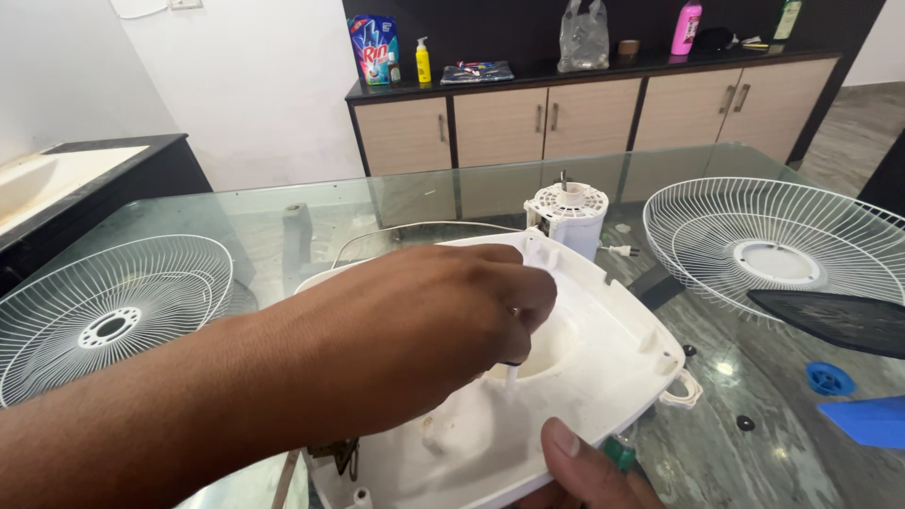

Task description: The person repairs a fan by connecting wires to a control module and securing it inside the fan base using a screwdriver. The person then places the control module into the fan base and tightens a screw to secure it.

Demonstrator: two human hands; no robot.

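white fan base [603, 358] near glass table [283, 212] edge, left hand [424, 320] pinching small tool, right hand [584, 471] gripping base rim

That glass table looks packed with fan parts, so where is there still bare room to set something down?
Bare glass lies at the back left, between the left grille, the far edge and the motor housing. A smaller patch lies at the front right, between the white base and the blue cap, dotted with small dark bits. The middle is crowded: the left hand and right hand work there.
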